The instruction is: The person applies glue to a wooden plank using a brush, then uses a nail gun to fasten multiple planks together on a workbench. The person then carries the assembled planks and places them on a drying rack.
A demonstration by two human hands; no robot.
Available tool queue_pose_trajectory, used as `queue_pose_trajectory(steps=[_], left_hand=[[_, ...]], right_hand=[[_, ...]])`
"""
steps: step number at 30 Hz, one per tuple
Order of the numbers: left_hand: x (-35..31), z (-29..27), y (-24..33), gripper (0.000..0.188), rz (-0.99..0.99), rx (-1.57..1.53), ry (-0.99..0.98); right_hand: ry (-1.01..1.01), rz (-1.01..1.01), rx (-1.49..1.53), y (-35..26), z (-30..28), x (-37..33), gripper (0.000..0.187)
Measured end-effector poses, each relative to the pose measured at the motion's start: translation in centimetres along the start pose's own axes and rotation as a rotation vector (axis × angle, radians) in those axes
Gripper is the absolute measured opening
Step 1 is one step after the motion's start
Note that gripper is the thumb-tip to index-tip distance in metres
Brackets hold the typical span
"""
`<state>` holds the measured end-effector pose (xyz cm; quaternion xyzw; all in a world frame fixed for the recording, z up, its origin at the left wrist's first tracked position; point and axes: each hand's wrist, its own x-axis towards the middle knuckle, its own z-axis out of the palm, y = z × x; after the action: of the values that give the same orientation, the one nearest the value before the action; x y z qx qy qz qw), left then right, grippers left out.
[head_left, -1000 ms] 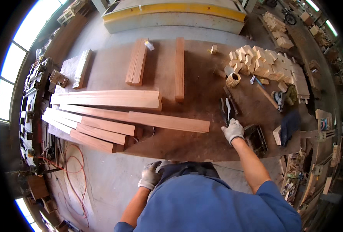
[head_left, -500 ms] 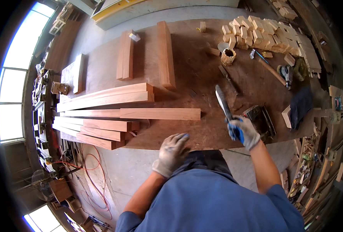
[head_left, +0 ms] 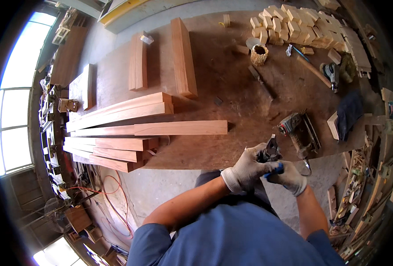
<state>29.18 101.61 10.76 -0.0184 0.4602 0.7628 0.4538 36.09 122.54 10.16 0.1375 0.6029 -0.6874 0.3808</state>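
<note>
Both gloved hands meet at the near edge of the brown work table. My left hand (head_left: 249,168) is closed about the head end of a dark tool that looks like pliers (head_left: 272,150), its metal tip pointing away from me. Close against it, my right hand (head_left: 288,176) grips the lower part of the same tool, which the gloves mostly hide. Blue shows at the fingers of the right glove. Just right of the hands lies a nail gun (head_left: 297,133) with an air fitting at its near end.
Reddish timber pieces (head_left: 181,128) lie at the left. A chisel-like tool (head_left: 261,82), a round holder (head_left: 259,54), a hammer (head_left: 313,71), an air tool (head_left: 331,76) and stacked pale blocks (head_left: 298,27) occupy the right side. A dark cloth (head_left: 350,116) covers part of a block.
My left hand has moved right and taken hold of the tool. The right hand has come down and nearer my body with it. The tool, raised and blurred before, now sits between both hands.
</note>
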Motion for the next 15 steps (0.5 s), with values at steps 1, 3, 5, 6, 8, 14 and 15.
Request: queue_pose_trajectory(steps=[1,3,5,6,8,14,15], left_hand=[[0.3,0.0,-0.2,0.031,0.053,0.124,0.040],[0.5,-0.3,0.4,0.038,0.092,0.391,0.105],[-0.2,-2.0,0.6,0.047,0.221,0.772,0.174],[-0.7,-3.1,0.6,0.052,0.283,0.962,0.211],[-2.9,-4.9,1.7,0.060,0.490,1.279,0.363],[-5.2,-12.3,5.7,0.086,0.467,1.818,0.547],[-5.0,-13.1,5.9,0.087,0.418,1.818,0.540]], right_hand=[[-0.013,0.027,0.190,0.5,1.2,0.9,0.031],[-0.007,-0.037,0.409,2.2,3.0,2.5,0.028],[-0.051,-0.159,0.113,4.4,2.2,4.0,0.025],[0.009,-0.039,0.017,3.5,2.1,4.0,0.026],[0.131,0.197,-0.173,0.9,1.6,4.1,0.029],[0.248,0.058,-0.900,-2.4,-1.0,6.7,0.031],[0.236,0.049,-0.946,-2.7,-1.3,7.4,0.031]])
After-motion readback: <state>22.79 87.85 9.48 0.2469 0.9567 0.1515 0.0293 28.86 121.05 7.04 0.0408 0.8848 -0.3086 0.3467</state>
